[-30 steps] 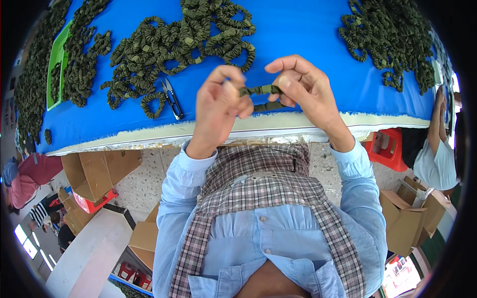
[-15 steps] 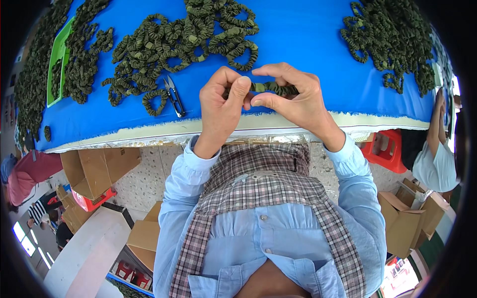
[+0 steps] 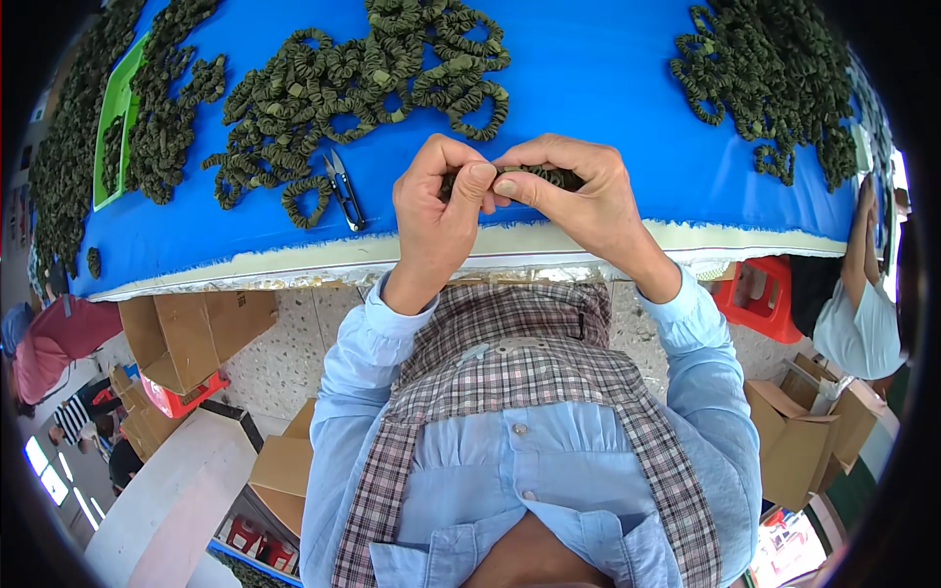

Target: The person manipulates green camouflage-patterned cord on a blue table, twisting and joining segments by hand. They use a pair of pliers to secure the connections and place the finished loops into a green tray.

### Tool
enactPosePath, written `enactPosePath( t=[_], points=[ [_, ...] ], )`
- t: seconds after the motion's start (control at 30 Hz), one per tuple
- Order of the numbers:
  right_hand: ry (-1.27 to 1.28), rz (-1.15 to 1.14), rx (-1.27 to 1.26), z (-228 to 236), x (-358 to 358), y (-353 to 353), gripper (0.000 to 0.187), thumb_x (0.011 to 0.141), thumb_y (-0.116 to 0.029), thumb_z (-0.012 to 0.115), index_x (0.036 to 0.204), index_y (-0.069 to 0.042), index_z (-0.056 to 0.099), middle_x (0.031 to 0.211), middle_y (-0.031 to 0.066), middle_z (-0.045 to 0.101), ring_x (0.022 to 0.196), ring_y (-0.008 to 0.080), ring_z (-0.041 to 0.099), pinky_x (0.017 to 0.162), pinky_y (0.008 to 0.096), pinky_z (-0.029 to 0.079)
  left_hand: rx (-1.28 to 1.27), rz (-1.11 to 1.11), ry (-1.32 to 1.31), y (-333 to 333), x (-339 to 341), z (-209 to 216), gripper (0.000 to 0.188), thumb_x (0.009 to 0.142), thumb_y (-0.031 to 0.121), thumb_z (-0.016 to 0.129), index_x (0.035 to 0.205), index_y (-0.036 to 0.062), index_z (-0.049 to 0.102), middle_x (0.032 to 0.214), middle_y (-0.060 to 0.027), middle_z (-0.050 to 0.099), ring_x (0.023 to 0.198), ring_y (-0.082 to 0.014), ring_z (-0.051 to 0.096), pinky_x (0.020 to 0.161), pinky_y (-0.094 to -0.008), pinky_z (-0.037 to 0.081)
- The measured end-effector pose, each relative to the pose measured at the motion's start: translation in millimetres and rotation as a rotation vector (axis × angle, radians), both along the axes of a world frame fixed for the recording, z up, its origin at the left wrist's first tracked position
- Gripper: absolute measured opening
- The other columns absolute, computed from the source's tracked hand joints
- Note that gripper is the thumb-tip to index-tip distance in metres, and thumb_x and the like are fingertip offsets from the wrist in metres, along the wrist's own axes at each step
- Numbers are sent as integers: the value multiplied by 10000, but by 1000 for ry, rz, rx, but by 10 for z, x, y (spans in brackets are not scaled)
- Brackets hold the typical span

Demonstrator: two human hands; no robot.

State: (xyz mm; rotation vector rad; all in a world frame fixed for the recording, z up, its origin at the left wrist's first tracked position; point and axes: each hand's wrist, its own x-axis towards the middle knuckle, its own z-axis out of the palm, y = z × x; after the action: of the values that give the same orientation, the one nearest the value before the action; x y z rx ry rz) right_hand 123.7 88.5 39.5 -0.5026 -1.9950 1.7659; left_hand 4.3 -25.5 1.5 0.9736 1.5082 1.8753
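Note:
Between my two hands, above the table's near edge, is a dark green gathered scrunchie [image 3: 557,176], mostly hidden by my fingers. My left hand [image 3: 441,201] pinches it with thumb and forefinger. Thumb and fingers of my right hand [image 3: 578,191] close on it too, and the fingertips of both hands nearly meet. To the left of my hands, a pair of thread snips [image 3: 343,191] with dark handles lies on the blue cloth. A single scrunchie [image 3: 306,201] rests beside the snips, at the edge of a large pile of scrunchies [image 3: 343,83].
More scrunchies are heaped at the far right [image 3: 769,88] and far left, around a green tray [image 3: 106,147]. Blue cloth [image 3: 588,59] covers the table. Below it stand cardboard boxes [image 3: 196,333] and a red stool [image 3: 760,299]. A person's arm [image 3: 863,245] reaches in at the right edge.
My right thumb and fingers have closed together onto the scrunchie and moved in toward my left fingertips. Less of the scrunchie shows. The snips and piles stay where they were.

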Motion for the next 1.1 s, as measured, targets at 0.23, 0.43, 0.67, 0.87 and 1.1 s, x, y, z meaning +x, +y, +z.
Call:
enactPosePath(
  t=[0.23,0.43,0.67,0.87,1.1],
  points=[
    [-80,-25,-22,-61,54,69,109,837,-77,698,892,14,673,762,31,644,659,67,577,568,214,475,183,0,-326,-14,-54,-49,215,974,201,549,871,17,507,646,-26,506,590,-111,539,564,-273,507],
    [31,60,-316,-48,116,160,207,907,-100,632,1083,5,605,885,26,606,757,61,562,638,216,479,88,-86,-480,-39,-51,-25,240,971,249,555,897,29,492,711,-26,517,653,-119,551,622,-295,509],
    [69,90,-232,1,73,96,258,889,-12,573,1146,13,569,911,18,548,794,61,545,666,217,469,-80,-315,-233,-33,-122,32,231,956,229,585,878,46,467,739,-28,538,646,-94,546,585,-241,461],
    [72,71,-397,-66,90,227,277,836,40,553,1110,17,584,863,-6,552,722,25,505,595,184,406,103,-191,-412,-56,-246,56,212,933,119,608,826,52,437,731,-42,533,571,-84,499,535,-265,465],
    [-72,15,-68,-36,23,122,234,793,-65,711,1014,-4,661,795,-15,607,685,22,513,572,194,403,40,-102,-437,-55,-186,110,172,855,-49,585,886,47,446,762,-51,561,600,-75,514,567,-244,500]
  ],
)
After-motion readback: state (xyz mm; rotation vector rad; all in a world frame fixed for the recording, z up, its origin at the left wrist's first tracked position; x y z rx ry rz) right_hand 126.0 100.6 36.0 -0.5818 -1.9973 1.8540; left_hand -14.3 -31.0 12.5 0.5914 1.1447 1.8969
